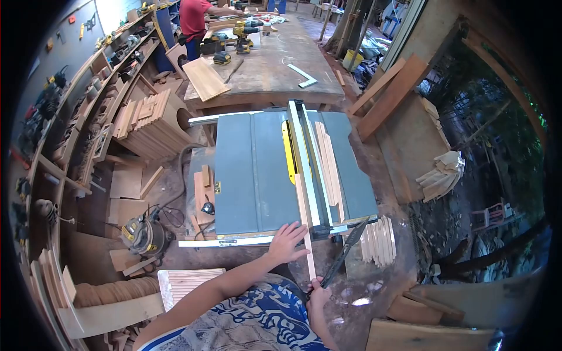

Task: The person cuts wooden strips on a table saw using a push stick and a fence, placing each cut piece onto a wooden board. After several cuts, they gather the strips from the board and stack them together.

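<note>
Shirt [246, 319], fingers [290, 231] at saw-table edge [257, 239], overhanging strip [311, 266]

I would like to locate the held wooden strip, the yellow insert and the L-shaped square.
Wooden strip [302, 202], head view: its forward half.
Yellow insert [288, 151], head view: its middle.
L-shaped square [308, 83], head view: thicker arm.

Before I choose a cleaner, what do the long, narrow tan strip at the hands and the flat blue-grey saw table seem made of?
Tan strip: probably bare wood, given its natural colour and matt look. Saw table: likely painted or coated metal, from its even colour and straight groove.
</note>
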`<move>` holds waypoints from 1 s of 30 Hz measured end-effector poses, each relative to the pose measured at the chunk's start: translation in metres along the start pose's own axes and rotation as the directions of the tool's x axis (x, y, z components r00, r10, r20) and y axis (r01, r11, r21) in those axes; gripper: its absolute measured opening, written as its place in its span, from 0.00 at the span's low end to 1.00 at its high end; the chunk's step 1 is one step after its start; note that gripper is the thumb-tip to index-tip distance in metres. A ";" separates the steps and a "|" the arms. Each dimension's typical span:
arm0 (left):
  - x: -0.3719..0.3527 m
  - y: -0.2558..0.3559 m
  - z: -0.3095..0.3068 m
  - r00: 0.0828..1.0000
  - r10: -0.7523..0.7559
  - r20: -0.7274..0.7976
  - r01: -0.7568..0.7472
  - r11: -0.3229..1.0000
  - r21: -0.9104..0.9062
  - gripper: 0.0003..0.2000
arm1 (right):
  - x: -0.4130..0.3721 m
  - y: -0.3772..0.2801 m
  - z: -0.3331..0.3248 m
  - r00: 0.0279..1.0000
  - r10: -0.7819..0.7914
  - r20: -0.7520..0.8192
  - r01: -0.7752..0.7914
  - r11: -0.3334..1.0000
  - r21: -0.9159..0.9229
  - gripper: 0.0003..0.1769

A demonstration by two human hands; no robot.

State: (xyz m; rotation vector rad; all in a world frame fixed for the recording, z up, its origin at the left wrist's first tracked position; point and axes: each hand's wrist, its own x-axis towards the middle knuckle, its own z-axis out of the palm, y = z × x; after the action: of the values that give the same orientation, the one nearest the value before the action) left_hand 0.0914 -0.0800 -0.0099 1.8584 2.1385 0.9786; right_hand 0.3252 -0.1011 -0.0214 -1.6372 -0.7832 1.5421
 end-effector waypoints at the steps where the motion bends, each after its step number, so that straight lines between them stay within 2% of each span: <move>1: 0.003 -0.003 -0.001 0.999 0.024 0.026 -0.025 0.999 0.048 0.42 | 0.002 -0.001 0.002 1.000 0.014 -0.014 -0.014 1.000 0.002 0.06; 5: 0.011 -0.008 -0.005 0.995 0.036 0.095 -0.049 0.989 0.137 0.48 | 0.007 -0.004 0.014 0.999 0.042 -0.016 -0.041 0.999 0.012 0.07; 9: 0.025 -0.015 -0.008 0.994 0.002 0.110 -0.023 0.980 0.197 0.48 | 0.006 0.000 0.023 0.999 0.030 0.033 -0.032 0.998 0.050 0.07; 11: 0.037 -0.025 -0.008 0.995 -0.034 0.089 0.011 0.970 0.242 0.49 | -0.001 -0.004 0.026 0.998 -0.062 -0.009 0.062 0.994 0.095 0.05; 12: 0.046 -0.033 -0.009 0.995 -0.037 0.088 0.014 0.970 0.243 0.49 | -0.006 -0.010 0.025 0.998 -0.061 -0.007 0.061 0.994 0.093 0.05; 14: 0.060 -0.045 -0.009 0.996 -0.042 0.081 0.019 0.962 0.271 0.49 | -0.017 -0.026 0.011 0.989 -0.145 -0.002 0.144 0.987 -0.072 0.07; 15: 0.065 -0.048 -0.007 0.996 -0.046 0.080 0.023 0.963 0.267 0.49 | -0.020 -0.034 0.002 0.989 -0.145 -0.003 0.144 0.986 -0.078 0.07; 18: 0.071 -0.059 -0.005 0.992 -0.049 0.117 0.018 0.967 0.253 0.50 | -0.040 -0.059 -0.019 0.960 -0.257 0.114 0.274 0.948 -0.165 0.15; 19: 0.073 -0.062 -0.005 0.993 -0.046 0.108 0.017 0.968 0.251 0.50 | -0.040 -0.055 -0.031 0.962 -0.249 0.113 0.266 0.949 -0.170 0.15; 21: 0.079 -0.068 -0.004 0.994 -0.045 0.102 0.019 0.968 0.249 0.50 | -0.039 -0.046 -0.060 0.909 -0.316 0.272 0.394 0.864 -0.313 0.20; 22: 0.083 -0.071 -0.004 0.993 -0.049 0.106 0.018 0.961 0.275 0.50 | -0.068 -0.084 -0.047 0.887 -0.354 0.296 0.453 0.789 -0.415 0.23; 23: 0.088 -0.074 -0.005 0.992 -0.053 0.112 0.017 0.953 0.301 0.50 | -0.080 -0.093 -0.051 0.889 -0.351 0.293 0.449 0.790 -0.417 0.23; 25: 0.096 -0.079 -0.008 0.992 -0.059 0.116 0.020 0.948 0.316 0.50 | -0.093 -0.099 -0.058 0.809 -0.424 0.408 0.588 0.585 -0.558 0.26; 26: 0.101 -0.082 -0.010 0.991 -0.063 0.116 0.021 0.943 0.334 0.50 | -0.095 -0.099 -0.064 0.813 -0.420 0.402 0.582 0.589 -0.561 0.26; 28: 0.109 -0.089 -0.012 0.990 -0.063 0.127 0.015 0.940 0.342 0.50 | -0.100 -0.099 -0.078 0.608 -0.488 0.626 0.790 0.291 -0.540 0.29; 29: 0.113 -0.092 -0.012 0.990 -0.065 0.129 0.015 0.936 0.353 0.50 | -0.104 -0.099 -0.083 0.617 -0.486 0.619 0.783 0.298 -0.546 0.29; 30: 0.115 -0.095 -0.012 0.988 -0.061 0.141 0.008 0.937 0.349 0.50 | -0.113 -0.103 -0.087 0.690 -0.385 0.612 0.723 0.339 -0.602 0.28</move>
State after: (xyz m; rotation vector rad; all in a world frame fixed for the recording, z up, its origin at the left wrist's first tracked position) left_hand -0.0201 0.0204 -0.0187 1.9578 2.3601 0.4533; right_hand 0.4069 -0.1495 0.1271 -1.3220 -2.3170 0.9398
